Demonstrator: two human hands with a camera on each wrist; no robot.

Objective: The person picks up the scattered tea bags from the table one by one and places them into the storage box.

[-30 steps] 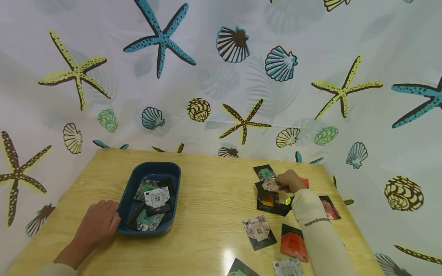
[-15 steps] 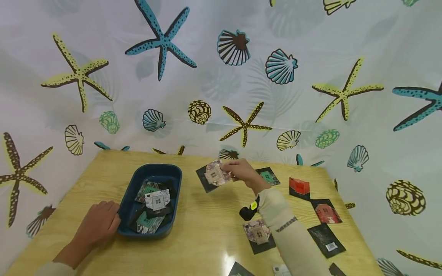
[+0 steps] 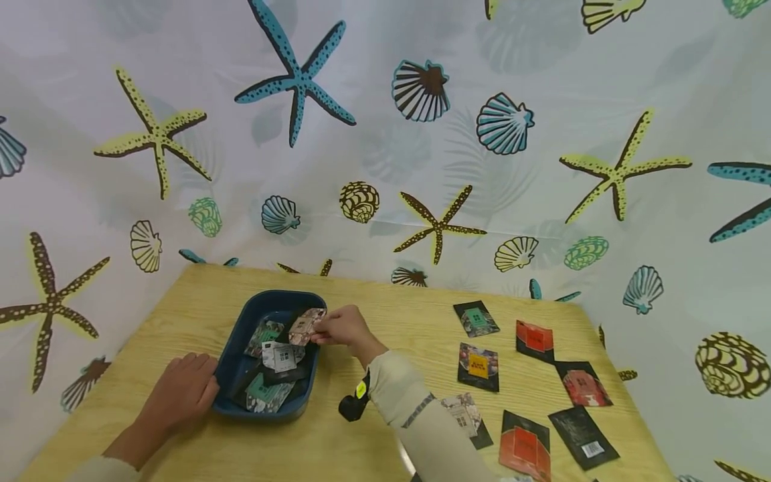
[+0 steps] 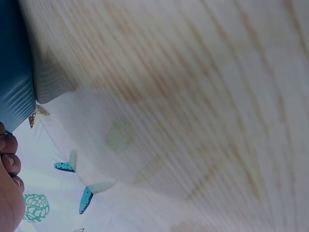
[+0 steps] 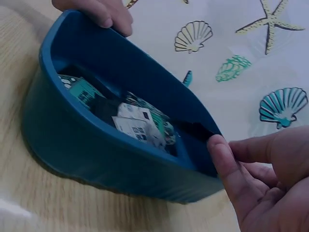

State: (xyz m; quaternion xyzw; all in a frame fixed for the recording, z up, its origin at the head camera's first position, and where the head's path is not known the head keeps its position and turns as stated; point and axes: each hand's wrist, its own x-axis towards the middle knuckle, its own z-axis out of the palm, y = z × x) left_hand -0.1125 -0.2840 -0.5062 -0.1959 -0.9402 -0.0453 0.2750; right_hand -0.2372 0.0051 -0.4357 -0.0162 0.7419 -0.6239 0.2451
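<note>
A dark blue plastic tub (image 3: 239, 338) stands on the left of the table with several flat sachets (image 3: 280, 356) in it, some with green or white labels. At its left side my left hand (image 3: 181, 388) holds the rim; the fingertips (image 4: 10, 163) show beside the tub wall in the left wrist view. My right hand (image 3: 346, 329) pinches a black sachet with a pink-brown label (image 3: 306, 325) between thumb and fingers, over the tub's right rim. Seen from the right wrist, that sachet is a thin dark edge (image 5: 195, 128) and its label is hidden.
On the right of the wooden table (image 3: 385, 314) lie several more sachets: a green-labelled one (image 3: 476, 319), an orange-labelled one (image 3: 478, 367), red ones (image 3: 535, 340) and one with a barcode (image 3: 583, 436). A cloth (image 3: 385, 134) printed with starfish and shells hangs behind.
My right hand has lifted the pink-brown sachet from the pile at the right and carried it left to the tub. The left hand has stayed at the tub; the head view shifted slightly.
</note>
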